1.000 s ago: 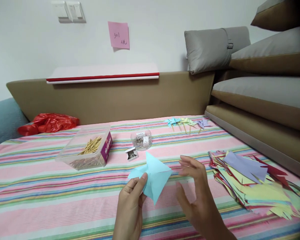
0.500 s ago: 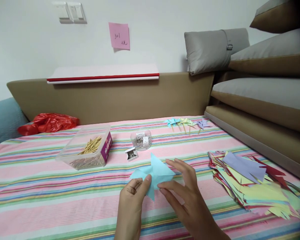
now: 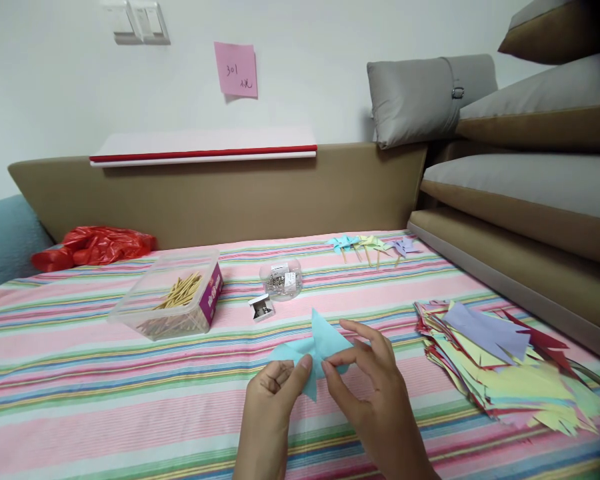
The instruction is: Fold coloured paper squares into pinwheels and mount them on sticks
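Note:
A light blue cut paper square (image 3: pixel 320 343) is held just above the striped cloth near the front middle. My left hand (image 3: pixel 273 407) pinches its lower left part between thumb and fingers. My right hand (image 3: pixel 373 393) pinches its right flap, with the thumb and forefinger closed on the paper. The paper's points stick up and down between the two hands.
A pile of cut coloured papers (image 3: pixel 505 363) lies at the right. A clear box of wooden sticks (image 3: pixel 173 300), a small round tub of pins (image 3: pixel 281 280) and a tiny box (image 3: pixel 261 307) stand behind the hands. Finished pinwheels (image 3: pixel 373 245) lie further back, a red plastic bag (image 3: pixel 93 245) at far left.
My right hand came in from the right with fingers spread and has closed on the blue paper. The paper has sunk a little lower and folded inward.

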Tool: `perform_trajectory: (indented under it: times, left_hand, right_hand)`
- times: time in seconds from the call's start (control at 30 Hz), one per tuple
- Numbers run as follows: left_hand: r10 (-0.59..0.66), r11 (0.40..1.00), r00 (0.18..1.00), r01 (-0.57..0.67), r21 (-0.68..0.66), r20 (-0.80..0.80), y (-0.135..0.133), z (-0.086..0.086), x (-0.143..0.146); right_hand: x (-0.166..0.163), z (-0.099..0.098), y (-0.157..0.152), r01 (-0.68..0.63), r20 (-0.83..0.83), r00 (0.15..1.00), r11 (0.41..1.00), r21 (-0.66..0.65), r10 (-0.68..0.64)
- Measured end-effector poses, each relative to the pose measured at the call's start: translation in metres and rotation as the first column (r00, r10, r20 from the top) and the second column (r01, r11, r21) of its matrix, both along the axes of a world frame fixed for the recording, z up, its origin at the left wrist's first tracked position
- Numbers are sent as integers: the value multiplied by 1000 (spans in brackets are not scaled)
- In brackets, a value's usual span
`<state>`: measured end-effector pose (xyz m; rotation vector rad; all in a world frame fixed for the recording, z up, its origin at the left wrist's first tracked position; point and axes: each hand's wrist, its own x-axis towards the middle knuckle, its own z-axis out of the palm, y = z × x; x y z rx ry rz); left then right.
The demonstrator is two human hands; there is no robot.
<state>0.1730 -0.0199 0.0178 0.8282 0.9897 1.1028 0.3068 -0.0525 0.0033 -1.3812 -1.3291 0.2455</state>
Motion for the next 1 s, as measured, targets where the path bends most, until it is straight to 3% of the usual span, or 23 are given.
perform_trajectory:
  times: [0.37, 0.73, 1.0]
  left_hand:
    - [-8, 1000, 998, 10, -27, 57, -1, 4, 2]
    - [5, 999, 992, 2, -53, 124, -1, -5, 3]
    - [13, 997, 991, -4, -71, 131, -3, -2, 5]
  right_hand:
    - [-3, 0, 0, -5, -38, 999, 1000, -31, 3]
    - [-7, 2, 1, -46, -133, 990, 998, -50, 39]
    - [-13, 1, 2, -53, -197, 979, 998, 18, 55]
